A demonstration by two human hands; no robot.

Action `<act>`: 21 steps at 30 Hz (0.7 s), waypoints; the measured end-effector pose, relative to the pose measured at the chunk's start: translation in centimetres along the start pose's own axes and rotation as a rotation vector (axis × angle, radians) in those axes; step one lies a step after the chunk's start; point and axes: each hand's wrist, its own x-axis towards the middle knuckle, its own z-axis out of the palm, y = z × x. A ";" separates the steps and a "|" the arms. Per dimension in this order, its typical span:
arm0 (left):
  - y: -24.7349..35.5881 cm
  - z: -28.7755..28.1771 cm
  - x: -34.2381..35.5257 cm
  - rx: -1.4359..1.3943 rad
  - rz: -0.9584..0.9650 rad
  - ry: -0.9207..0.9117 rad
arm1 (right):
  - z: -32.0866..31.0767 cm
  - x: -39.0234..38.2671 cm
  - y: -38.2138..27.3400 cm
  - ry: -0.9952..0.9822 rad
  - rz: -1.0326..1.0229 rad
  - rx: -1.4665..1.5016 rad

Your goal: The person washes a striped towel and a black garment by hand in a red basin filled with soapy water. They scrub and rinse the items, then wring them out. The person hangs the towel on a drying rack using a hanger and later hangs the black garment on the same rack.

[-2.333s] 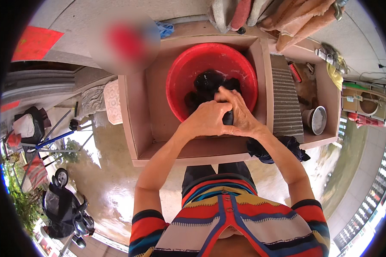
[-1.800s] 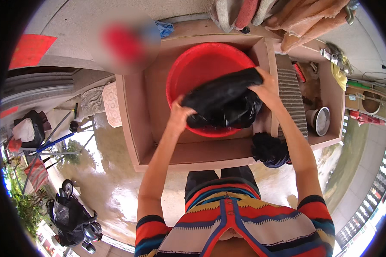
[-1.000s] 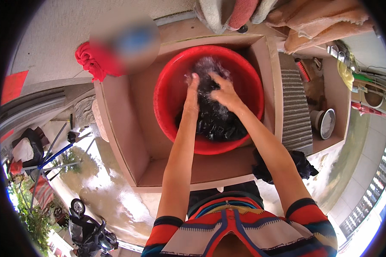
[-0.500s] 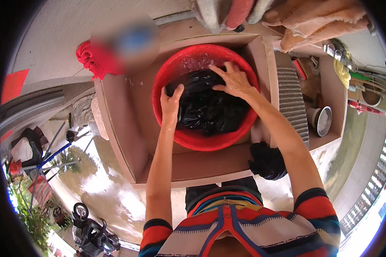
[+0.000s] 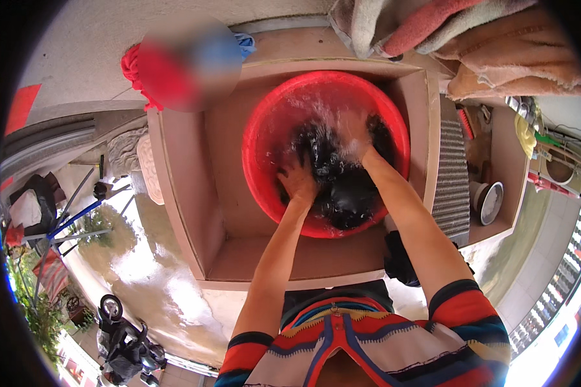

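Here the black cloth [image 5: 342, 187] lies bunched, soaked, half-submerged.

Place: outdoor wash area of a home, hand laundry.
Sink: tiled concrete sink [image 5: 193, 213] against a wall, holding a red basin [image 5: 265, 161] of splashing water with dark cloth [image 5: 345, 187] in it.
Washboard: ribbed slab [image 5: 450, 174] just right of the sink.
Side shelf: scrub brush [image 5: 466, 122] and metal bowl [image 5: 490, 201].
Above: towels [image 5: 471, 39] draped over the wall edge.
Ground: wet pavement [image 5: 142, 271] at left, a parked scooter [image 5: 119, 335], plants [image 5: 35, 309].
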 end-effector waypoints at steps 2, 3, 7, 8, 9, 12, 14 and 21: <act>-1.3 3.9 2.5 -0.225 0.081 0.130 | -1.5 1.6 -0.3 -0.031 0.032 0.064; -2.7 5.6 4.0 -0.476 0.147 0.132 | -2.2 2.3 -0.4 -0.032 0.041 0.097; -2.3 3.1 2.4 -0.075 0.231 -0.002 | -2.5 2.5 1.3 -0.088 0.019 0.330; -2.7 -3.4 1.3 -0.213 0.215 -0.197 | -5.4 1.2 1.6 0.040 -0.067 0.375; -3.1 -4.2 0.0 -0.369 0.179 -0.004 | -8.5 0.5 1.8 0.059 -0.146 0.433; -3.7 -7.5 -4.1 -1.196 -0.026 -0.044 | -18.0 -2.5 1.9 -0.045 -0.336 0.575; -3.7 -11.9 -5.9 -1.937 -0.532 -0.648 | -24.1 -4.9 1.9 0.029 -0.464 0.560; 2.3 -18.1 -8.6 -2.830 -0.132 -1.309 | -35.1 -11.5 -1.0 0.150 -0.705 0.449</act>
